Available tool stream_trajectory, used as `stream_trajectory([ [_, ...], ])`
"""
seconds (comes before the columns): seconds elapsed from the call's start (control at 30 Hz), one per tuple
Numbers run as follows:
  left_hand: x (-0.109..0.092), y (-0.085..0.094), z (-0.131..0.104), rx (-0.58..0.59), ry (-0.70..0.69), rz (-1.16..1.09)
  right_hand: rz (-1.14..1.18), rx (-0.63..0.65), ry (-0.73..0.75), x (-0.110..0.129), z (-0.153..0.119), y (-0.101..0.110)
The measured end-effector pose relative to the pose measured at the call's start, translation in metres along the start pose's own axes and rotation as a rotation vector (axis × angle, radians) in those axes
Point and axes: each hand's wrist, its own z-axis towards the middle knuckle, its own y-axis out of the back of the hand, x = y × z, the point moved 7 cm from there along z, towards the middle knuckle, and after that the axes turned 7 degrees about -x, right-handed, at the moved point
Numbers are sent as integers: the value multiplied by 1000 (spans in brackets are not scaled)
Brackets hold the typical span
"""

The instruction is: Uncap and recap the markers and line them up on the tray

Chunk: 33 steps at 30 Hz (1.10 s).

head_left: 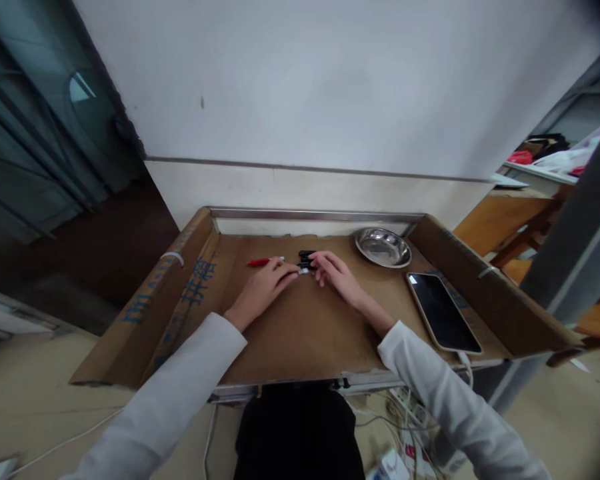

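My left hand (267,283) rests low over the cardboard, fingers together, their tips closed at a small white piece (303,271). Facing it, my right hand (336,275) has bent fingers beside several black pen-like things (307,255), and its fingertips partly cover their right ends. What exactly the right fingers grip is too small to make out. A red pen (260,262) lies just behind my left hand, its right end close to the knuckles.
Brown cardboard (300,333) lines the table, with raised flaps at left (155,293) and right (485,287). At the back right sits a shiny metal bowl (383,248). A phone (443,312) with a white cable lies near my right forearm. A white wall (305,100) rises behind.
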Motion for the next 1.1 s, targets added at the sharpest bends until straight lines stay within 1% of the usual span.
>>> stream_trajectory([
  [0.07, -16, -10, 6, 1, -55, -87, 248, 106, -174, -9, -3, -12],
  [0.1, -21, -11, 10, -44, -65, -129, 342, 136, -239, -12, -5, -16],
  [0.2, -21, -6, 23, -292, -2, -242, 520, 141, -378, -17, -6, -15],
  [0.23, -20, -4, 26, -363, 22, -267, 559, 132, -410, -17, -6, -13],
  [0.27, -19, -3, 29, -407, 33, -281, 591, 121, -432, -18, -5, -12],
  [0.3, -19, -2, 31, -421, 27, -288, 618, 110, -445, -18, -4, -11],
  [0.33, -21, -3, 32, -408, 4, -291, 638, 103, -453, -18, -3, -11],
  [0.47, -34, -8, 31, -238, -159, -280, 657, 72, -482, -19, -3, -11],
  [0.5, -36, -8, 30, -226, -182, -283, 654, 69, -495, -20, -3, -11],
  [0.53, -36, -5, 30, -242, -191, -291, 654, 72, -513, -21, -4, -11],
  [0.57, -34, -1, 29, -285, -184, -302, 659, 77, -531, -21, -4, -10],
  [0.63, -25, 10, 28, -405, -131, -329, 677, 100, -569, -22, -5, -9],
  [0.73, -5, 22, 26, -575, 29, -377, 689, 118, -577, -20, -6, -4],
  [0.8, 8, 25, 23, -649, 134, -414, 658, 96, -543, -19, -4, 3],
  [0.83, 11, 26, 22, -663, 166, -426, 628, 71, -509, -18, -3, 8],
  [0.87, 13, 25, 22, -651, 173, -429, 590, 36, -461, -17, -1, 13],
  [0.9, 11, 24, 22, -610, 152, -424, 545, -9, -398, -15, 1, 19],
  [0.93, 6, 20, 24, -532, 103, -413, 497, -62, -321, -12, 4, 26],
  [0.97, -2, 14, 26, -422, 33, -399, 445, -122, -230, -9, 5, 32],
  [1.03, -19, -2, 26, -162, -120, -362, 305, -235, -26, 1, 3, 43],
  [1.07, -26, -11, 24, -41, -180, -339, 209, -272, 80, 8, 0, 46],
  [1.1, -30, -18, 22, 57, -222, -312, 93, -285, 182, 14, -5, 46],
])
